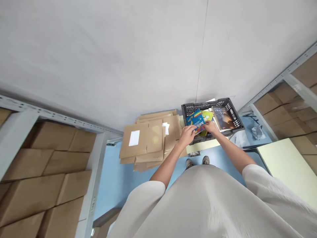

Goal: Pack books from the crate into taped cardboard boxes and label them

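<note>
One blue, rectangular, paper-covered book with a multicoloured stripe (pixel 194 119) is seen at a slant over the left part of the black, lattice-walled plastic crate (pixel 234 114), the landmark for all positions. The left hand (pixel 187 134), at the crate's near left corner, has its fingers partly closed on the book's near edge. The right hand (pixel 210 126), above the crate's near side, has its fingers drawn together by the book's right corner; whether they pinch it cannot be told. Inside the crate, right of the book, are a yellow-green printed item (pixel 207 115) and a dark-covered book with a glowing orange picture (pixel 223 119). Beneath the crate is a pale yellow surface (pixel 204 144). Left of the crate lies a stack of flat brown cardboard pieces (pixel 141 138), its top piece bearing a white rectangular label (pixel 134 138). Farther left and right of the crate, pale metal shelving (pixel 97 165) holds brown cardboard boxes (pixel 37 185). Behind the crate rises a grey-white wall (pixel 136 59).
</note>
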Demonstrator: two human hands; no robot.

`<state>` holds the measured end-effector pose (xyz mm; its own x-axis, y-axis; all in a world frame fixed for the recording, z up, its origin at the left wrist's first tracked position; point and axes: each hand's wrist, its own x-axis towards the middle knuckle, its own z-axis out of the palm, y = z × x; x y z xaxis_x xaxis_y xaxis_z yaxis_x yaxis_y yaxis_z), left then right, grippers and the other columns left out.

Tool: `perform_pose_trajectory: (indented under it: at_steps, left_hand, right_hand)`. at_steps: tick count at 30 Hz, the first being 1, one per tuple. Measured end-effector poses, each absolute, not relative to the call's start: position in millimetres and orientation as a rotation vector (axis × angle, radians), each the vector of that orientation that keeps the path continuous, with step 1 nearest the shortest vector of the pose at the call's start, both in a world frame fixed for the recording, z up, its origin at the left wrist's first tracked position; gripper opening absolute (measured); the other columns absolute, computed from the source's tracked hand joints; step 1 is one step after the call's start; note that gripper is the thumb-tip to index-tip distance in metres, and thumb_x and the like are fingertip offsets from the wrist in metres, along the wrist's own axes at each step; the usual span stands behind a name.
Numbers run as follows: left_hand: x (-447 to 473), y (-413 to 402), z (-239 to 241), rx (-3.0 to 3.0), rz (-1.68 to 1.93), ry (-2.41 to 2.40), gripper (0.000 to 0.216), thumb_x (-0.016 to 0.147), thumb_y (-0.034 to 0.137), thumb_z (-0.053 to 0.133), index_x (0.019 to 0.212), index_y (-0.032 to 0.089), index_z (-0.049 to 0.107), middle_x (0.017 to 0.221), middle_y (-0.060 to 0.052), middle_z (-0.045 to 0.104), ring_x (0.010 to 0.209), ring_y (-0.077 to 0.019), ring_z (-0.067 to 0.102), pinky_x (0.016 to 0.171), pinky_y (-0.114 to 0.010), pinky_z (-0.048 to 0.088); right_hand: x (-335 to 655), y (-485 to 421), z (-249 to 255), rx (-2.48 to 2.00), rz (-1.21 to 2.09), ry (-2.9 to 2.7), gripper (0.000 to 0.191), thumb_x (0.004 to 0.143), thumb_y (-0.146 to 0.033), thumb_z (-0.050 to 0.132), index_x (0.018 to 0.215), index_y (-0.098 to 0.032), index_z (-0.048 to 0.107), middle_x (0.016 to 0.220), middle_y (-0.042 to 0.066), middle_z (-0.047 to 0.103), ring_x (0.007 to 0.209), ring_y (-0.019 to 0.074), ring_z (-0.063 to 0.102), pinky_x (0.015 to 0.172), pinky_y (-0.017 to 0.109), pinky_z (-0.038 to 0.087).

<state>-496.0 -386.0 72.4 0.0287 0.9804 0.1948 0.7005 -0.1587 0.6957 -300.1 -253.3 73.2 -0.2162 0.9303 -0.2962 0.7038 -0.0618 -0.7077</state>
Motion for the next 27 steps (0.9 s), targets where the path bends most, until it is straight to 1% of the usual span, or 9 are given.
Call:
perform_pose_trajectory:
  at_steps: [7,9,13,16,19,23,27]
  left_hand:
    - [-493.9,-367.6,75.5,1.901,0.992,1.575,0.034,0.105,0.016,0.052,0.129,0.023,0.076,0.138,-0.01,0.076,0.131,-0.0264,0.07,0.12,-0.048,0.053]
    - [-484.7,-360.4,78.0,1.914,0.995,1.538,0.034,0.105,0.015,0.052,0.128,0.023,0.076,0.137,-0.009,0.077,0.131,-0.0262,0.07,0.12,-0.047,0.053]
    - [-450.6,-346.4,85.6,1.972,0.973,1.421,0.034,0.105,0.017,0.052,0.128,0.024,0.076,0.137,-0.009,0.076,0.133,-0.0269,0.069,0.12,-0.048,0.053]
    - [-413.8,-336.0,92.7,2.024,0.937,1.342,0.035,0.105,0.016,0.051,0.128,0.024,0.076,0.137,-0.009,0.076,0.133,-0.027,0.068,0.12,-0.048,0.053]
    - [-368.8,-326.5,100.5,2.087,0.918,1.252,0.036,0.105,0.015,0.051,0.128,0.024,0.076,0.138,-0.01,0.076,0.132,-0.0268,0.068,0.12,-0.048,0.053]
    - [-293.4,-318.8,108.5,2.144,0.89,1.169,0.035,0.106,0.018,0.05,0.13,0.023,0.076,0.138,-0.01,0.076,0.133,-0.0278,0.068,0.12,-0.049,0.053]
    - [-202.4,-318.4,106.2,2.197,0.806,1.1,0.037,0.106,0.018,0.05,0.131,0.023,0.076,0.139,-0.01,0.076,0.135,-0.0271,0.067,0.119,-0.049,0.053]
  right_hand:
    - [-225.9,-253.9,106.5,-1.579,1.232,-1.567,0.027,0.08,-0.036,0.074,0.101,-0.018,0.078,0.084,0.006,0.082,0.081,0.0247,0.077,0.077,0.036,0.065]
    - [-196.3,-255.5,119.7,-1.519,1.229,-1.473,0.03,0.08,-0.04,0.075,0.101,-0.019,0.078,0.087,0.006,0.082,0.082,0.0246,0.077,0.079,0.037,0.066]
    - [-133.8,-263.4,145.3,-1.431,1.164,-1.356,0.039,0.081,-0.05,0.079,0.106,-0.021,0.079,0.093,0.006,0.083,0.089,0.0257,0.078,0.088,0.041,0.065]
    - [-85.4,-273.4,157.4,-1.425,1.108,-1.28,0.045,0.081,-0.053,0.08,0.113,-0.021,0.079,0.098,0.007,0.084,0.092,0.026,0.078,0.088,0.041,0.065]
    - [-34.3,-287.4,161.6,-1.447,1.039,-1.215,0.048,0.083,-0.054,0.079,0.117,-0.021,0.078,0.1,0.007,0.084,0.092,0.0257,0.078,0.086,0.041,0.064]
    - [41.1,-312.0,158.4,-1.455,0.987,-1.137,0.049,0.082,-0.053,0.078,0.119,-0.021,0.078,0.101,0.007,0.083,0.089,0.0235,0.075,0.085,0.039,0.062]
    - [125.5,-337.3,145.7,-1.485,0.958,-1.052,0.051,0.079,-0.055,0.08,0.117,-0.02,0.078,0.101,0.007,0.083,0.088,0.0233,0.073,0.083,0.039,0.06]
